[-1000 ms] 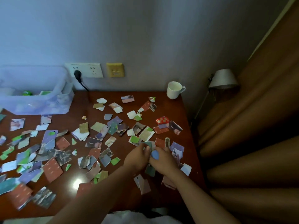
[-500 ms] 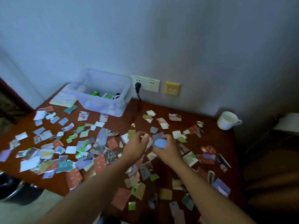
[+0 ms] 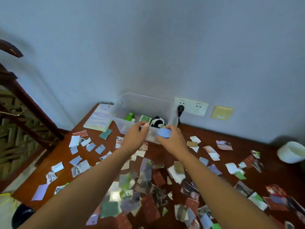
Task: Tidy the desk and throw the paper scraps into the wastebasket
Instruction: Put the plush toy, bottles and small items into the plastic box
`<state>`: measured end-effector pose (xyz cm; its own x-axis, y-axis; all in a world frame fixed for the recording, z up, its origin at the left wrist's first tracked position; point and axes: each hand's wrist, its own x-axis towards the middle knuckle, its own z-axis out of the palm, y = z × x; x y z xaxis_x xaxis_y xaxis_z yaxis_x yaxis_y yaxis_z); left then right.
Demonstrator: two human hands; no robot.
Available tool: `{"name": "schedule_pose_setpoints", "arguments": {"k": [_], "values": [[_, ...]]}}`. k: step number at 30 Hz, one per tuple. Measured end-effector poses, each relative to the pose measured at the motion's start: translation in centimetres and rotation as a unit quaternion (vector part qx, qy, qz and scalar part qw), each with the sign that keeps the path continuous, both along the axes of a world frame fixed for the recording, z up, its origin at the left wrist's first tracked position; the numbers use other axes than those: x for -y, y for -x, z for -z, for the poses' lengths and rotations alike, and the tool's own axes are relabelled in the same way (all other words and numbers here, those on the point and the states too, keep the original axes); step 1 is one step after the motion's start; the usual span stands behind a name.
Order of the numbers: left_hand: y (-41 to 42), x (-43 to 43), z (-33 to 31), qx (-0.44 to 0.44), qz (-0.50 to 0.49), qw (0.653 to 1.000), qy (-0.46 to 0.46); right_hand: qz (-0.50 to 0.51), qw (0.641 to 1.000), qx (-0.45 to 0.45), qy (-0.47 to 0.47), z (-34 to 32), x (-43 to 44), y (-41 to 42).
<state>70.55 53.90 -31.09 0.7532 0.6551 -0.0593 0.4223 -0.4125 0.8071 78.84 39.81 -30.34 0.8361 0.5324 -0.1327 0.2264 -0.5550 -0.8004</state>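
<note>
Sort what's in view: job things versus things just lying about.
Job: paper scraps, desk, dark bin on the floor, blue round piece held by the right hand.
Lying about: mug, notebook, clear box, panda toy, wall sockets.

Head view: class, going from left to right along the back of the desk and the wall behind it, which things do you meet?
notebook → box → socket → yellow plate → mug
</note>
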Motion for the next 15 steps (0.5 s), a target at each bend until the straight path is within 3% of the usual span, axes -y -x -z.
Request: {"name": "schedule_pose_setpoints", "arguments": {"k": [6, 15], "values": [[-3.7, -7.2, -0.7, -0.007, 0.046, 0.999, 0.024, 0.024, 1.0, 0.0, -0.001, -1.0, -7.2, -3.1], [-11.2, -12.5, 4.4, -0.125, 0.119, 0.985, 0.007, -0.044, 0.986, -0.014, 0.161, 2.3, -12.2, -9.1]]}}
